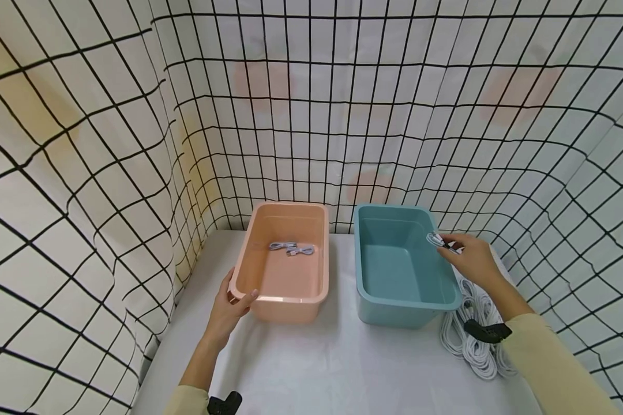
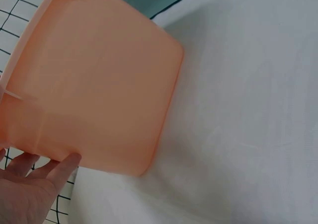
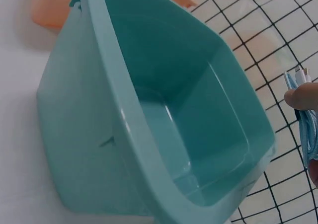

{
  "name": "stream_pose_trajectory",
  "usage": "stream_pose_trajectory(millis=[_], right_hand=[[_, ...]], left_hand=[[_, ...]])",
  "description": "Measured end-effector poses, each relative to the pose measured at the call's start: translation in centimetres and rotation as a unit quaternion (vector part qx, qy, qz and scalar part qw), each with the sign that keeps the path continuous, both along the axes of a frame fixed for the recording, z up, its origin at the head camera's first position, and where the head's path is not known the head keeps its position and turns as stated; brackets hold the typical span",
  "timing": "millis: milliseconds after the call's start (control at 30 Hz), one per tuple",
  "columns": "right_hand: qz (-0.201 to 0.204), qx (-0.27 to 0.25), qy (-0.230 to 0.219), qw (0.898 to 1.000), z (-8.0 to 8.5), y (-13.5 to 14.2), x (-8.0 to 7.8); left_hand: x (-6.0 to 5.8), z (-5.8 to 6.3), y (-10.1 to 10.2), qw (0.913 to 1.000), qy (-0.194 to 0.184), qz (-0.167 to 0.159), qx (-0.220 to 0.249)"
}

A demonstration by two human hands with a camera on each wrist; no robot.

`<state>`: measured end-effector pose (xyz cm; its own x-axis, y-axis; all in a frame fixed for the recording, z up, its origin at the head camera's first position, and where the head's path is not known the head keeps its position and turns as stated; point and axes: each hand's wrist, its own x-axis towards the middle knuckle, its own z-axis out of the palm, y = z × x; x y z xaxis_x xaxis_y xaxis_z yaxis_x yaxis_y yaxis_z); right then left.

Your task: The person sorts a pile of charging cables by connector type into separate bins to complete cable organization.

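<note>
At the front left corner of a peach plastic bin (image 1: 291, 310), my left hand (image 1: 226, 311) holds the rim, thumb over the edge and fingers against the outer wall. Two small bundled cables (image 1: 300, 250) lie inside that bin. My right hand (image 1: 469, 257) pinches another bundled white cable (image 1: 436, 239) above the right rim of a teal bin (image 1: 394, 311). A light connector end of this cable (image 3: 303, 75) sticks up past the thumb in the right wrist view. No objects show on the visible floor of the teal bin.
A heap of coiled white cables (image 1: 480, 357) lies right of the teal bin, partly hidden by my right forearm. Black grid netting (image 1: 311, 115) over white sheeting encloses the white table (image 1: 311, 369) at the back and sides. The two bins stand a small gap apart.
</note>
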<state>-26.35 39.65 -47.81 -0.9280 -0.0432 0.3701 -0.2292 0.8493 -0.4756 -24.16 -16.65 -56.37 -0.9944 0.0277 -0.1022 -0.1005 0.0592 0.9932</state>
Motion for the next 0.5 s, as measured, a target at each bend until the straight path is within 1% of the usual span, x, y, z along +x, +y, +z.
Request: stream_pose_trajectory(millis=[100, 333, 400, 500], right_hand=[[0.008, 0.006, 0.003, 1.0, 0.2, -0.5, -0.5], [0.031, 0.012, 0.004, 0.999, 0.1, -1.1, -1.4], [0.033, 0.011, 0.004, 0.999, 0.2, -1.2, -1.6], [0.038, 0.011, 0.005, 0.999, 0.1, -1.4, -2.0]], left_hand=[[-0.2, 0.0, 0.1, 1.0, 0.001, 0.0, 0.0], [-0.3, -0.2, 0.1, 1.0, -0.003, 0.0, -0.004], [0.1, 0.8, 0.2, 0.9999, -0.01, -0.002, -0.003], [0.1, 0.9, 0.3, 0.9999, -0.013, -0.004, -0.001]])
